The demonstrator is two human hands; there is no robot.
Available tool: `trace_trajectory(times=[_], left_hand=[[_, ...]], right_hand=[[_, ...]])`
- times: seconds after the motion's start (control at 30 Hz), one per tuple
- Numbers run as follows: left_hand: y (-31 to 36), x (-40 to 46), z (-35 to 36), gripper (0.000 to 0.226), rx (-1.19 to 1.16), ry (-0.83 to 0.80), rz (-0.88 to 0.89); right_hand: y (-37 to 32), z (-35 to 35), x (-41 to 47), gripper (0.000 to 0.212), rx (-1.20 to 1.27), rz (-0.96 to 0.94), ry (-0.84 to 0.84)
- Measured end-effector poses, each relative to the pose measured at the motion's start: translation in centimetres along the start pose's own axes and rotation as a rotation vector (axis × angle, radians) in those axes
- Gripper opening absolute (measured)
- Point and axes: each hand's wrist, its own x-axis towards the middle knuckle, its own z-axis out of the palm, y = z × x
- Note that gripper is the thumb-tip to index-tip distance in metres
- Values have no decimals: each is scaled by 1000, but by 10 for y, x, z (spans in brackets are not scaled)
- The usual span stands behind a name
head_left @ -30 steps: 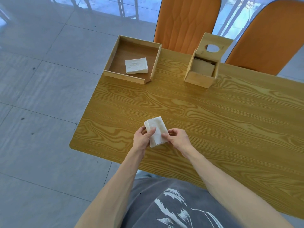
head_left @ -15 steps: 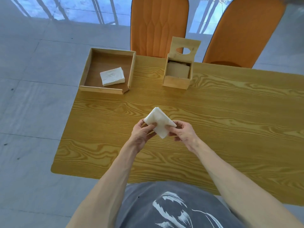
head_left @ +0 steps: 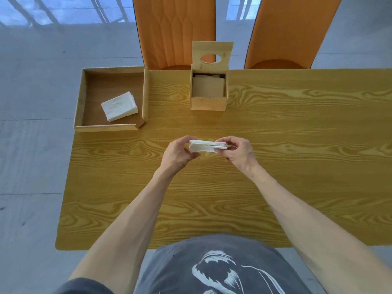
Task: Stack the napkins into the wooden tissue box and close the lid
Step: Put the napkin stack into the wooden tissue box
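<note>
A small stack of white napkins is held edge-on above the middle of the table, pinched at its left end by my left hand and at its right end by my right hand. Straight beyond it, at the far table edge, stands the wooden tissue box. Its lid, which has an oval hole, is tipped up at the back, and a pale flat layer shows inside. A second stack of white napkins lies in the wooden tray at the far left corner.
The wood-grain table stretches away to the right. Two orange chairs stand behind its far edge. Grey floor tiles lie to the left, past the table's edge.
Both hands have lifted the napkin stack and turned it from flat on the table to edge-on. The view has swung so the box now lies straight ahead.
</note>
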Motion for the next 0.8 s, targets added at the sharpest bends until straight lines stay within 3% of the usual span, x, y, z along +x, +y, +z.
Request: trace_trajectory(times=[0.13, 0.3, 0.43, 0.8], left_hand=[[0, 3, 4, 35, 152, -10, 6], [-4, 9, 5, 26, -27, 3, -43], [-7, 12, 5, 32, -204, -12, -82], [-6, 8, 5, 32, -261, -18, -65]], right_hand=[[12, 2, 3, 21, -72, 7, 11], [11, 2, 4, 21, -10, 7, 27], [12, 2, 6, 26, -12, -5, 25], [16, 1, 2, 29, 8, -17, 68]])
